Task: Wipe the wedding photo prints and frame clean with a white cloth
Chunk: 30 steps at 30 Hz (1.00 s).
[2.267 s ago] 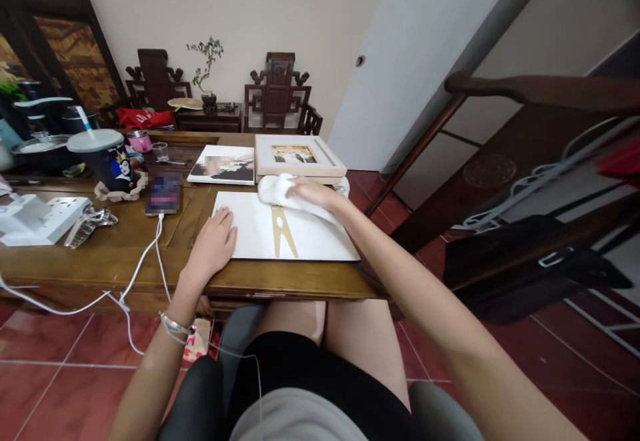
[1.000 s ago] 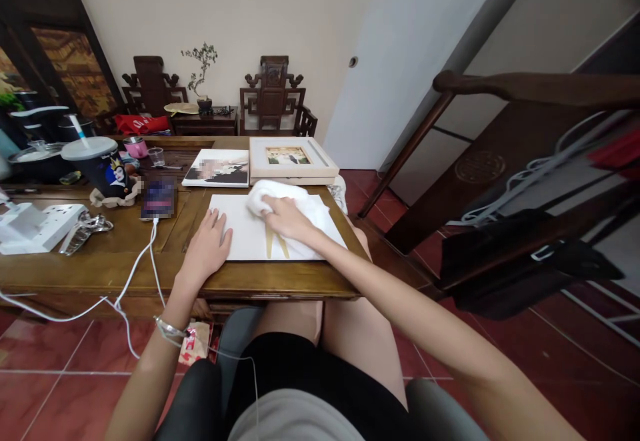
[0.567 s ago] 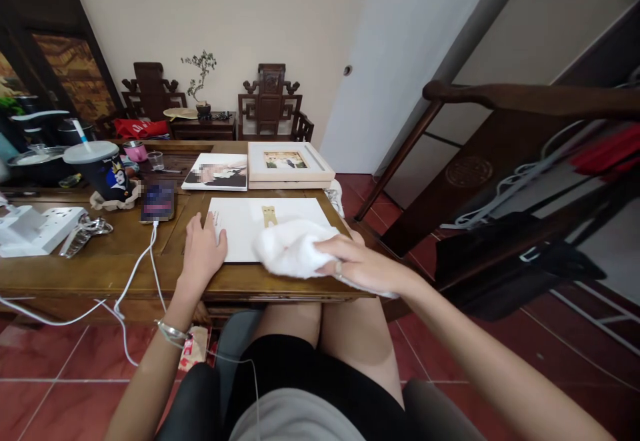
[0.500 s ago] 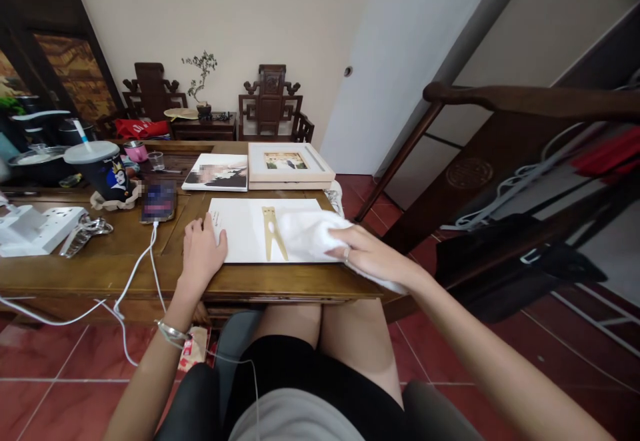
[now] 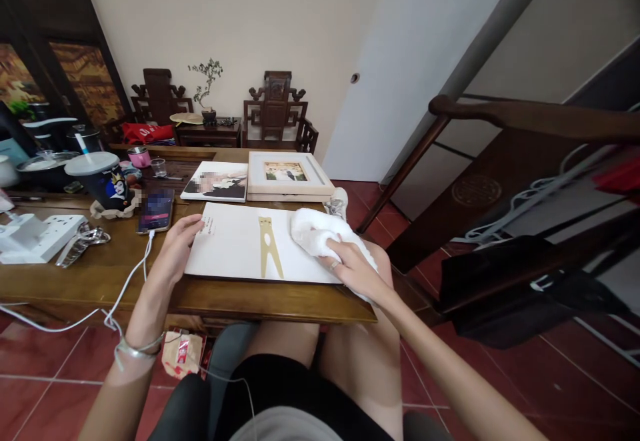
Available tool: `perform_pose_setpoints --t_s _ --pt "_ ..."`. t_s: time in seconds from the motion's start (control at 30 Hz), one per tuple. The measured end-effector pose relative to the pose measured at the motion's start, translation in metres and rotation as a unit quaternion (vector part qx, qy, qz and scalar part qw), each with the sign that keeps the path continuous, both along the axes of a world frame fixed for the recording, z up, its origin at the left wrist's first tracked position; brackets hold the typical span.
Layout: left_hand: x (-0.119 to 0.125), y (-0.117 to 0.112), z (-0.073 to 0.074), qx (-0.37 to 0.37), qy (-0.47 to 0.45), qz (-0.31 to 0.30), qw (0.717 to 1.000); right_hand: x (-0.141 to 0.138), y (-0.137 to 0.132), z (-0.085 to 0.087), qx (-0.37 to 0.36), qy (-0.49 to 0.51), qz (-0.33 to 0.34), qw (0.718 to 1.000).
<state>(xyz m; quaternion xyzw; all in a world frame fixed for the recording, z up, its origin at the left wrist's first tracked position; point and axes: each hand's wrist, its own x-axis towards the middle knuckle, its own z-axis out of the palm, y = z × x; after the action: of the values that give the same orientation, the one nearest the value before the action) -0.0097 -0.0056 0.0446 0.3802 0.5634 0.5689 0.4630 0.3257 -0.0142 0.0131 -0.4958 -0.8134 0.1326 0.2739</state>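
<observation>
A white board with a tan stand leg on it (image 5: 240,251) lies flat near the front edge of the wooden table (image 5: 100,281). My left hand (image 5: 175,251) grips the board's left edge, fingers curled over its far left corner. My right hand (image 5: 347,267) is closed on a bunched white cloth (image 5: 317,234) that rests on the board's right end, at the table's right edge.
Behind the board lie a framed photo (image 5: 286,174) and a photo print (image 5: 217,181). To the left are a phone (image 5: 156,211) on a white cable, a lidded cup with straw (image 5: 103,181), keys (image 5: 80,241) and a white power strip (image 5: 35,235). A dark wooden chair (image 5: 525,181) stands at right.
My right hand swept the cloth from the board's far side down to its near edge, then back to the right end. My left hand shifted from lying flat on the board to gripping its left edge.
</observation>
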Motion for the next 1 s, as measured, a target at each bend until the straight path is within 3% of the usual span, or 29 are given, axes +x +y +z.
perform_pose_setpoints --t_s 0.17,0.33,0.5,0.67,0.8,0.9,1.0 --pt "0.006 -0.024 0.041 0.053 -0.076 0.025 0.995 -0.008 -0.011 0.003 0.022 -0.002 0.023 0.999" --pt "0.013 -0.049 0.077 0.144 -0.059 0.059 0.986 -0.040 -0.034 0.005 0.146 -0.021 0.111 0.983" --pt "0.027 -0.074 0.101 0.228 0.010 0.065 0.971 -0.066 -0.039 -0.007 0.226 0.017 0.058 0.972" --pt "0.053 -0.092 0.113 0.306 0.021 0.066 0.950 -0.069 -0.034 -0.016 0.213 0.054 0.019 0.975" --pt "0.061 -0.082 0.100 0.340 0.002 0.007 0.940 -0.066 -0.030 -0.020 0.178 0.079 -0.072 0.978" --pt "0.058 -0.058 0.068 0.294 0.025 -0.078 0.952 -0.064 -0.027 -0.020 0.165 0.135 -0.112 0.971" --pt "0.052 -0.033 0.027 0.199 0.128 -0.082 0.968 -0.063 -0.026 -0.020 0.153 0.169 -0.122 0.966"
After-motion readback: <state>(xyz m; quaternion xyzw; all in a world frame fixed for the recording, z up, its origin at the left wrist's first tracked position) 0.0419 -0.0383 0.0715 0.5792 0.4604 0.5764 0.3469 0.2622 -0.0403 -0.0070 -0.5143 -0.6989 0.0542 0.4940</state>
